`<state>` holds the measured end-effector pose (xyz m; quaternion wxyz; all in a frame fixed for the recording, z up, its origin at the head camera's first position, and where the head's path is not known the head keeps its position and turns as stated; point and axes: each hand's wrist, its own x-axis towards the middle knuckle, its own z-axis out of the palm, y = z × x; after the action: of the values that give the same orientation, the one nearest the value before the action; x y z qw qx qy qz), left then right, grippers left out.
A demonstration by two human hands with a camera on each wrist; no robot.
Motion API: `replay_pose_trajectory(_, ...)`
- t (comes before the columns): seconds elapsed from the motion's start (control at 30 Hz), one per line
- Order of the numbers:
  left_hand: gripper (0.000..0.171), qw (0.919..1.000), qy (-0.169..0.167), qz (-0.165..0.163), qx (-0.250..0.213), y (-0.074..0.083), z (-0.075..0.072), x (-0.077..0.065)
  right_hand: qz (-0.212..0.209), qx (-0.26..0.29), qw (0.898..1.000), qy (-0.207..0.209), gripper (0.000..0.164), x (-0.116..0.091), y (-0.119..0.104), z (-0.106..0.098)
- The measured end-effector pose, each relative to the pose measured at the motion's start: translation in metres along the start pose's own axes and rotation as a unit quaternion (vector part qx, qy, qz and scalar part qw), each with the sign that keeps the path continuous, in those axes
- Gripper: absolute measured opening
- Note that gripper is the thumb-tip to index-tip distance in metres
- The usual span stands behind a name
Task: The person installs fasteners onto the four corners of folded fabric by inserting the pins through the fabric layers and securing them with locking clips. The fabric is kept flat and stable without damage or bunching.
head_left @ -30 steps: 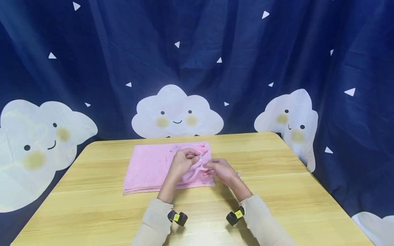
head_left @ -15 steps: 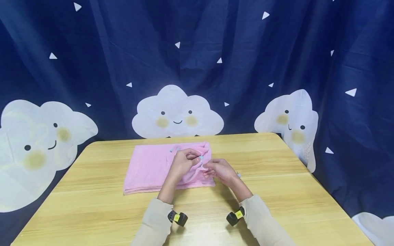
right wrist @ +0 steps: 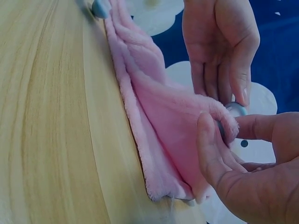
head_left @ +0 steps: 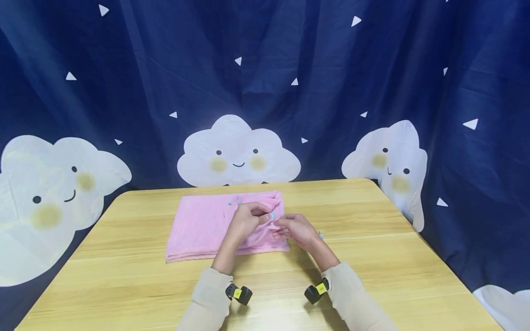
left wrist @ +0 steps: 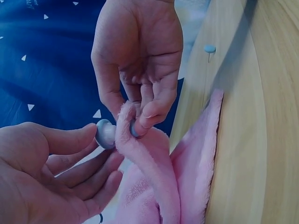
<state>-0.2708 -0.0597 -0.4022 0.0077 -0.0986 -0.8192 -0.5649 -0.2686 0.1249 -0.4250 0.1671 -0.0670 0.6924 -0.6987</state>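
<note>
A pink plush blanket (head_left: pixel 198 220) lies folded on the table, its right part bunched up between both hands. My left hand (head_left: pixel 245 220) pinches a pale blue, mushroom-shaped quilt fastener (left wrist: pixel 106 134) between thumb and fingers, against one side of a raised fold. From the other side my right hand (head_left: pixel 297 228) pinches that fold (right wrist: pixel 205 105). A second blue-grey piece (right wrist: pixel 221 130) sits at its fingers, partly hidden by cloth. Whether the two pieces are joined through the cloth cannot be seen.
On the blanket's far part sit two small blue caps (head_left: pixel 234 202). A blue-headed pin (left wrist: pixel 210 48) stands on the wooden table (head_left: pixel 356 276), right of the blanket. Behind the table hangs a dark blue curtain (head_left: pixel 265 92) with clouds.
My left hand and the fastener's blue head have shifted slightly nearer the right hand and down. The right hand stays almost still, and the blanket lies as before.
</note>
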Motion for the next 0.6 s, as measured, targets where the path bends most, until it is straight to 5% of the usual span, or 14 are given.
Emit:
replay_pose_trajectory(0.4,0.015,0.9999,-0.007,-0.003,0.013,0.0009,0.0012,0.0003,0.008,-0.014,1.000,0.018,0.058,0.0028,0.0022,0.0003)
replay_pose_trajectory(0.6,0.014,0.9999,-0.008,-0.006,0.011,0.0015,0.0019,-0.0008,0.014,-0.022,0.999,0.028,0.059,0.0045,0.0038,0.0024)
